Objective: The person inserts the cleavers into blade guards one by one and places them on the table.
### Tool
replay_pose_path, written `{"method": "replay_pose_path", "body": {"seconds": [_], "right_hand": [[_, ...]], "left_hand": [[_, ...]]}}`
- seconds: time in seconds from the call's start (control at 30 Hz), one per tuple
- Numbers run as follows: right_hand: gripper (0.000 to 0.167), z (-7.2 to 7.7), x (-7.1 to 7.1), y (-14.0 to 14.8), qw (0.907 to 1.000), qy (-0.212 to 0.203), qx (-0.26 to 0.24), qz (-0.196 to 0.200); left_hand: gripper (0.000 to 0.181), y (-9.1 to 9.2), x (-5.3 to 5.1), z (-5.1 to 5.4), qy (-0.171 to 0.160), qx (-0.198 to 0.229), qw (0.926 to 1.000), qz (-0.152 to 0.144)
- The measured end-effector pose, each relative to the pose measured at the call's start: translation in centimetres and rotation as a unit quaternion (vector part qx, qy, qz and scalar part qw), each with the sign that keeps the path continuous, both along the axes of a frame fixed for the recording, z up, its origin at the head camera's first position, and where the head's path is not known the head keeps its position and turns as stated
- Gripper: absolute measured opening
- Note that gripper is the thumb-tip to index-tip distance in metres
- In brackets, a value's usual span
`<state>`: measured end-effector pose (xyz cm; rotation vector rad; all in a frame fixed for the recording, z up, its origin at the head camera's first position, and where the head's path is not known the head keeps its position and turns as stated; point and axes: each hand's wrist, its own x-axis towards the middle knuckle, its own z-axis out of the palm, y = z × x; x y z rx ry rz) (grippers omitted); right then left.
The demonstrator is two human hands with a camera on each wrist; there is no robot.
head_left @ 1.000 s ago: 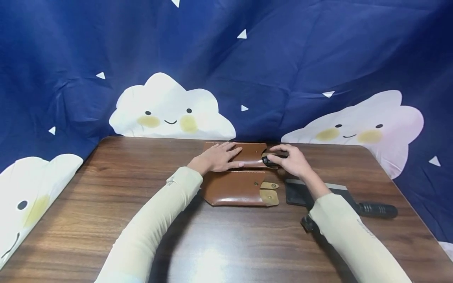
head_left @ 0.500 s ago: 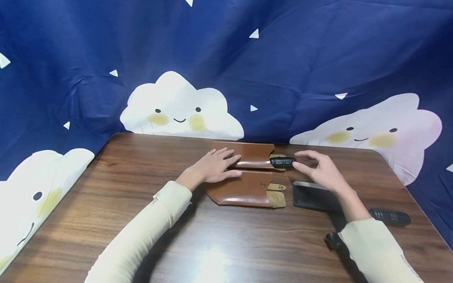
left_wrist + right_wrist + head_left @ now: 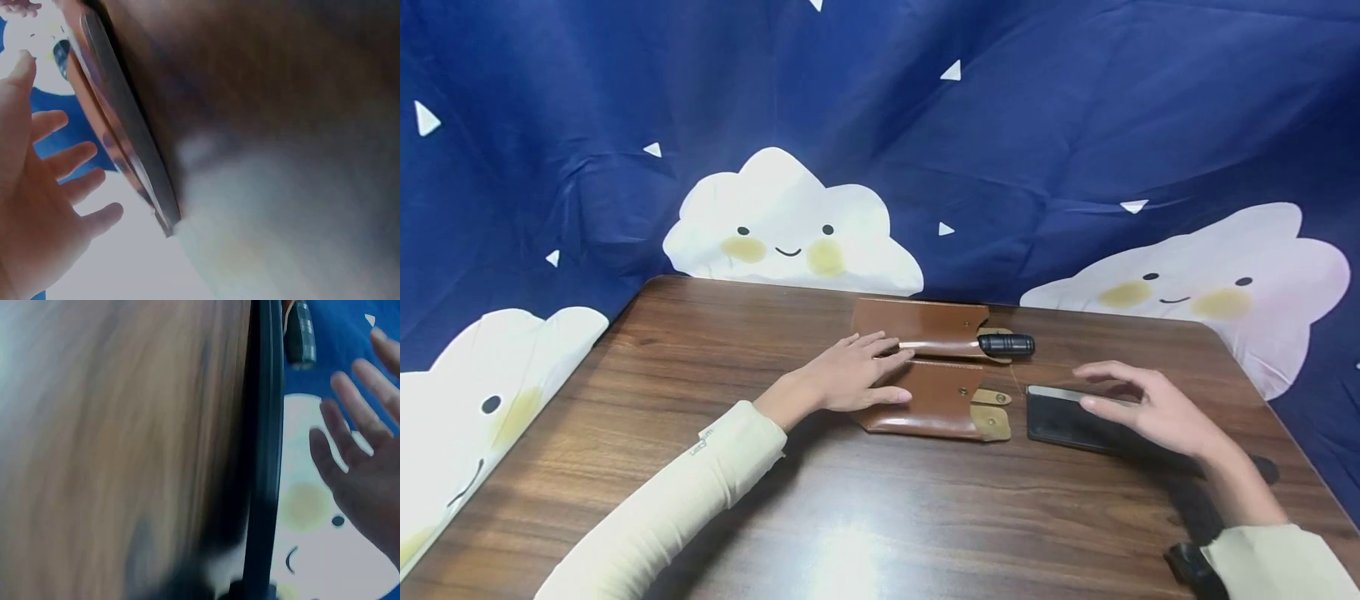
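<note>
Right hand [image 3: 1157, 408] loose-fingered, nothing held, right above the black cleaver [image 3: 1063, 423] and clearly the nearer hand! Cleaver's lying left to right, blade leftward toward the near brown sheath [image 3: 936, 406]; left hand [image 3: 853, 375] spread over that, gripping nothing.

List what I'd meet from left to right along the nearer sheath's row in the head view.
Left hand → nearer brown sheath → black blade. Right hand left out: it overlaps the blade in this picture.
</note>
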<state>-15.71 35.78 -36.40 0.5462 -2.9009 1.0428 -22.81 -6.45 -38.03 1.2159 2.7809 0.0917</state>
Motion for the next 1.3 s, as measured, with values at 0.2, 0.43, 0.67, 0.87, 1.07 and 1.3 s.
{"method": "replay_pose_path", "body": {"seconds": [0.2, 0.43, 0.67, 0.87, 1.07, 1.3], "right_hand": [[0.039, 0.1, 1.6, 2.4, 0.9998, 0.004, -0.017, 0.006], [0.041, -0.1, 2.4, 4.8, 0.9999, 0.003, -0.003, -0.009], [0.04, -0.7, 2.9, 6.8, 0.9994, 0.0, 0.007, -0.033], [0.039, -0.6, 3.7, 8.6, 0.996, -0.008, 0.033, -0.083], [0.043, -1.7, 4.5, 10.6, 0.9915, -0.028, 0.023, -0.124], [0.047, -3.1, 5.0, 12.0, 0.9827, -0.06, 0.025, -0.173]], "left_hand": [[0.078, -0.1, 0.7, -0.1, -0.017, 0.02, 0.9996, -0.005], [0.081, -0.4, 0.7, -0.7, -0.011, 0.021, 0.9997, -0.009], [0.093, -0.4, 0.7, -1.0, -0.025, 0.013, 0.9996, -0.006], [0.111, -0.2, 0.8, -0.9, -0.017, -0.026, 0.9995, -0.008], [0.118, -0.1, 0.9, -0.9, -0.011, -0.053, 0.9985, -0.011], [0.116, -0.1, 1.1, -1.0, 0.011, -0.071, 0.9972, -0.023]]}}
